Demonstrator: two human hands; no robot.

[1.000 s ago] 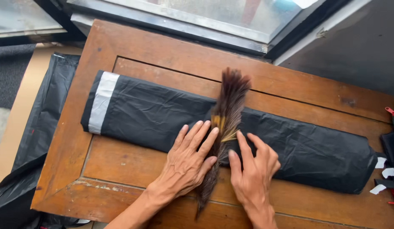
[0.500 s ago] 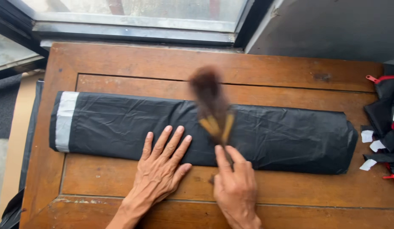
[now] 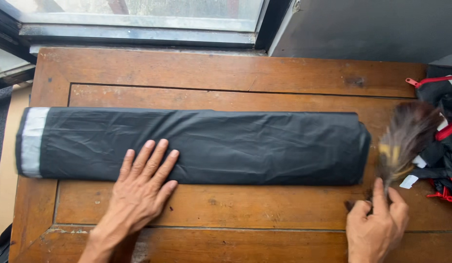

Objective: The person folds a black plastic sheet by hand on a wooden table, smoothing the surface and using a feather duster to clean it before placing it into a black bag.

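Note:
A long folded black cloth (image 3: 211, 146) with a grey band at its left end lies across a wooden table (image 3: 226, 73). My left hand (image 3: 141, 187) rests flat, fingers spread, on the cloth's front edge left of centre. My right hand (image 3: 377, 226) is at the table's front right and grips the handle of a brown feather duster (image 3: 406, 136). The duster's feathers are blurred and point up past the cloth's right end.
A black bag with red trim and white tags (image 3: 442, 131) sits at the table's right edge. A window frame (image 3: 138, 34) runs along the far side, with a dark wall (image 3: 372, 29) to its right. Floor shows on the left.
My right hand has swept the feather duster from the middle of the cloth to the right end. My left hand has stayed flat on the cloth.

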